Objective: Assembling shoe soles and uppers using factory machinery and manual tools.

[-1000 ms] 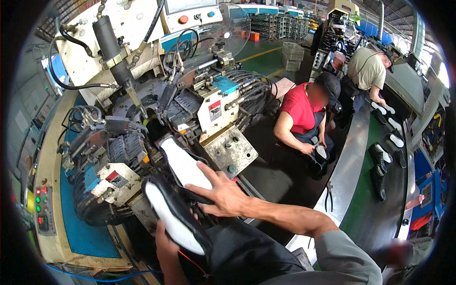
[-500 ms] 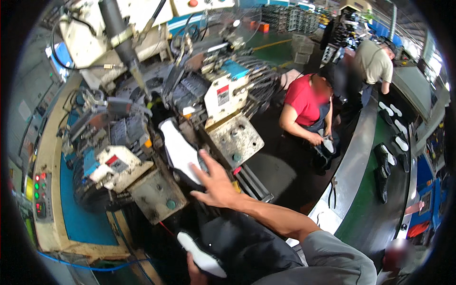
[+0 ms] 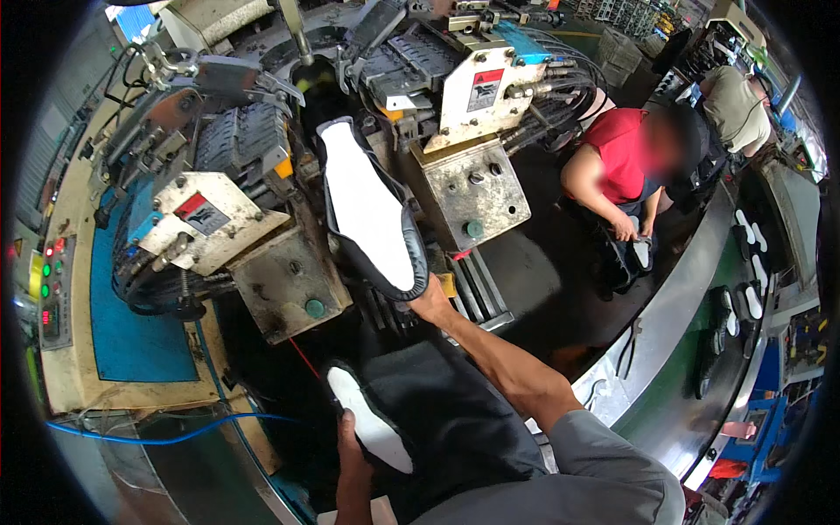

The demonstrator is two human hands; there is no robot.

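Item 1, right hand: grasping the broad near end of a far shoe; the fingers beneath are hidden, so firmness of hold cannot be told.
Item 2, far shoe: black, white sole upward, running ahead from the right hand, narrow end at the gap in a machine.
Item 3, left hand: grasping a near shoe by one edge, thumb beside its white sole; remaining fingers mostly hidden.
Item 4, dark apron: between the hands, beside the near shoe.
Item 5, two metal boxes, each with a green button: one box just ahead of the right hand and to its right, the other box ahead of the left hand.
Item 6, red cord: ahead of the left hand, near the near shoe.
Item 7, pliers: on a metal ledge well to the right of the right hand.
Item 8, co-worker in red: beyond the right hand, handling another shoe.
Hazards, as judged: one-ended support could let the far shoe tip or sit askew; machine movement could pinch right-hand fingers if they strayed inward; the edge hold could let the near shoe slip; the cord could snag it.
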